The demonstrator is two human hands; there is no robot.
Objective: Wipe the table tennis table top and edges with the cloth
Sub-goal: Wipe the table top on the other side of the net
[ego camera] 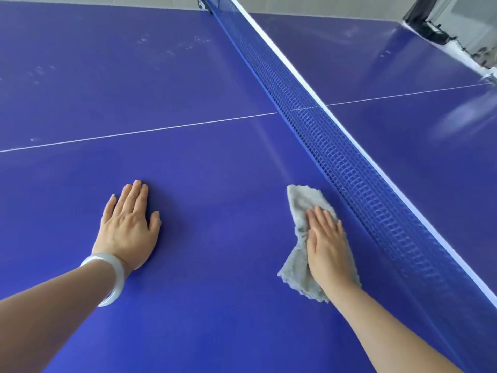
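Head cam, only one view here. The glossy blue table tennis worktop (215, 292) fills pretty much the whole shot, tilted a bit because of the wide lens.

The left hand (129, 227) lies palm down, flat on the bare blue surface. Its fingers are straight and close together, with the thumb sticking out to the side, and it isn't holding anything. There's a pale, milky, see-through bangle (113, 275) round that wrist.

The right hand (326, 249) is also flat, with straight fingers pressed together, and it sits on top of the fluffy grey cloth (304, 203). So it's pressing the cloth down rather than pinching it. The cloth is a bit crumpled and lies on the near half of the worktop, just beside the foot of the net. One end pokes out past the fingertips and the other bunches up by the wrist. The two hands are well apart.

The blue mesh net (349, 168) with its white top band runs diagonally from top centre down to the right edge. A thin white centre line (134, 133) crosses the worktop and carries on past the net. On the far left there are faint whitish smudges (40, 72) on the blue, and a few more closer to the net. The top right corner has some dark, blurry stuff past the worktop's edge, and I can't tell what it is.
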